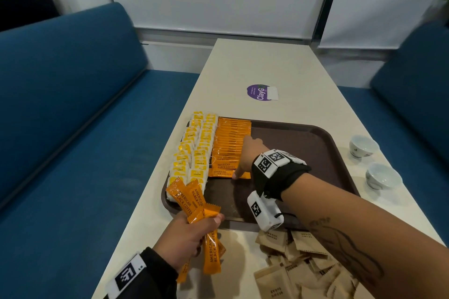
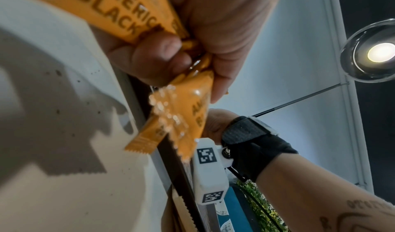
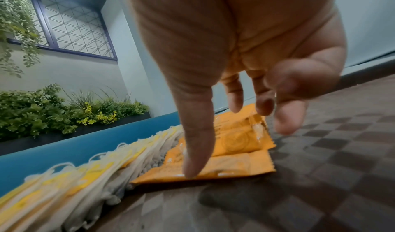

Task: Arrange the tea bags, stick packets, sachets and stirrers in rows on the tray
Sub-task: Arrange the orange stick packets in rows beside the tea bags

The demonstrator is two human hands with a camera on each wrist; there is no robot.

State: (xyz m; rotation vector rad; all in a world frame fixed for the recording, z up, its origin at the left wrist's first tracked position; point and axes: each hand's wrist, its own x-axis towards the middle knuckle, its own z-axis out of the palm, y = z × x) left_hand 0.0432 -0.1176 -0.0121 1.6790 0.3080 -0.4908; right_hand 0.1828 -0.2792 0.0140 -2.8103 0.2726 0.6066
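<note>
A brown tray point(image 1: 303, 143) lies on the table. Along its left side run two rows of white-and-yellow tea bags point(image 1: 194, 153), and beside them a row of orange coffee stick packets point(image 1: 229, 148). My right hand point(image 1: 245, 155) is spread over that row, its thumb pressing the nearest packet point(image 3: 224, 168) down, fingers straight. My left hand point(image 1: 187, 238) hovers at the tray's near left corner and grips a bunch of orange stick packets point(image 1: 194, 204), seen close up as packets point(image 2: 183, 117) in the left wrist view. Brown sugar sachets point(image 1: 291, 257) lie loose on the table below the tray.
Two small white cups point(image 1: 362, 145) stand to the right of the tray. A purple sticker point(image 1: 261, 92) marks the cream table point(image 1: 255, 60) further back. Blue bench seats point(image 1: 73, 104) flank the table on both sides.
</note>
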